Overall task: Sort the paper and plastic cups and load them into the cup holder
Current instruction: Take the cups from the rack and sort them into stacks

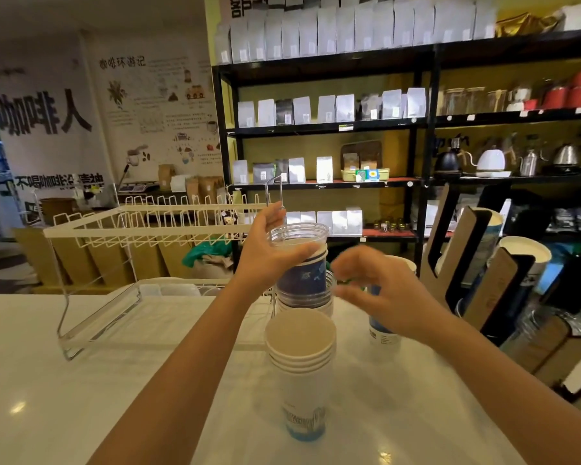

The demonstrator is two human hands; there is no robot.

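Clear plastic cup [297, 233] tops the mixed stack [304, 280] on the counter [81, 380]; left hand [269, 256] grips the stack to steady it, right hand [376, 286] hovers loosely curled, empty (blurred), cup holder [477, 263] waiting right.

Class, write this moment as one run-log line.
left hand: grips mixed cup stack | right hand: beside stack, blurred, grip unclear | paper cup stack: on counter | cup holder: right

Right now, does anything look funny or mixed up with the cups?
Yes. The stack the left hand holds is mixed: a clear plastic cup sits on a blue paper cup, with more clear rims below. The paper stack in front is tidy. Nothing looks spilled or broken.
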